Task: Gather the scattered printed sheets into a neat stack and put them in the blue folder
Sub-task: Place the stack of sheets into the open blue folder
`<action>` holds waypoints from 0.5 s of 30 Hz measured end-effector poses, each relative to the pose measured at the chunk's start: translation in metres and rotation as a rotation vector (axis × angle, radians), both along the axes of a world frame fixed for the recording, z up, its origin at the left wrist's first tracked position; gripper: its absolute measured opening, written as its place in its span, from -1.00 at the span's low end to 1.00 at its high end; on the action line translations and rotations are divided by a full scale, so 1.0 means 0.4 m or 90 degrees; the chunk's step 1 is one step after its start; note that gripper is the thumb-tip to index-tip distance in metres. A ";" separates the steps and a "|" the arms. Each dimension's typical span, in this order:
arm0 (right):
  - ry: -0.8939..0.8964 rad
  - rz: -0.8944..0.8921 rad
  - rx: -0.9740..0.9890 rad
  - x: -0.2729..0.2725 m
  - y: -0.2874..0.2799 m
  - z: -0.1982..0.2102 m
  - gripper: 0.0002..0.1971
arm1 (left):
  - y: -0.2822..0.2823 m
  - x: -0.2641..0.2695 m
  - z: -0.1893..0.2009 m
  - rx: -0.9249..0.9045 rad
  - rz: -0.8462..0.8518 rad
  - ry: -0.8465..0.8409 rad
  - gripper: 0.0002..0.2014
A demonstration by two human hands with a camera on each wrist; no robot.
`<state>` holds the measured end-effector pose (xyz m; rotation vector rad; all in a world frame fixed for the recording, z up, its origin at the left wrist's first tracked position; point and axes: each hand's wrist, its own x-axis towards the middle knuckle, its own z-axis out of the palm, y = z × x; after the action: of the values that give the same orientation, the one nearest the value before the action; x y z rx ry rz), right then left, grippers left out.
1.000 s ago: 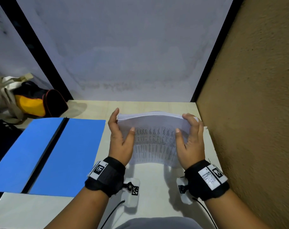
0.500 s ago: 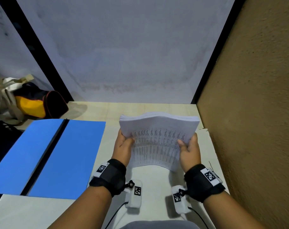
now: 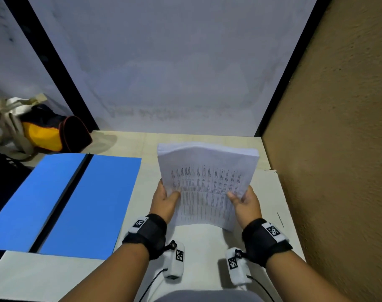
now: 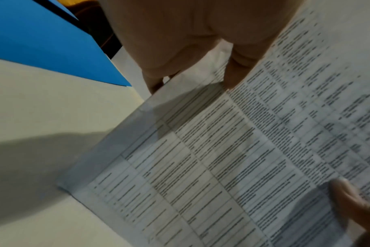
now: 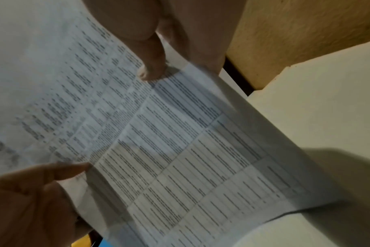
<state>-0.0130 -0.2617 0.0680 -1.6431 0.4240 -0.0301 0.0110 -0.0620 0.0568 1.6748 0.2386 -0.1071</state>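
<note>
A thick stack of printed sheets (image 3: 205, 184) stands tilted on its near edge on the pale table (image 3: 194, 247), its top leaning away from me and slightly bowed. My left hand (image 3: 167, 198) grips the stack's left edge, thumb on the printed face. My right hand (image 3: 243, 200) grips the right edge the same way. Both wrist views show the tabled print close up (image 4: 232, 158) (image 5: 169, 158), each with a thumb pressed on it. The blue folder (image 3: 61, 203) lies open and flat to the left, a dark spine down its middle.
A black and yellow bag (image 3: 44, 131) with cream straps sits at the back left. A brown rough wall (image 3: 338, 149) runs close along the right. A pale backdrop (image 3: 174, 73) closes the far side.
Both hands slid from the stack's upper corners down to its lower sides. The stack now stands taller above the hands, with its top edges more even.
</note>
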 end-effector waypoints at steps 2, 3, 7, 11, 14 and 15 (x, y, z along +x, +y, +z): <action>-0.002 0.002 0.002 0.014 0.008 0.018 -0.65 | 0.008 0.001 0.006 0.014 0.000 -0.019 -0.53; -0.011 0.012 0.005 0.019 0.012 0.031 -0.63 | 0.017 0.001 0.010 0.018 0.001 -0.032 -0.54; -0.061 0.093 0.048 0.026 0.029 0.081 -0.65 | 0.076 -0.003 0.065 0.007 0.028 -0.055 -0.71; 0.030 0.202 0.049 0.011 0.079 0.047 -0.49 | 0.174 -0.016 0.103 -0.057 0.049 -0.030 -0.84; 0.103 0.266 0.064 -0.018 0.166 -0.004 -0.41 | 0.268 -0.017 0.078 -0.113 0.070 0.042 -0.84; 0.117 0.273 0.068 -0.025 0.201 -0.020 -0.43 | 0.301 -0.018 0.063 -0.104 0.084 0.068 -0.86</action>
<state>-0.0228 -0.1814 0.0601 -1.6060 0.2000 0.4604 0.0039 0.0585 0.0819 1.4891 0.4091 -0.1137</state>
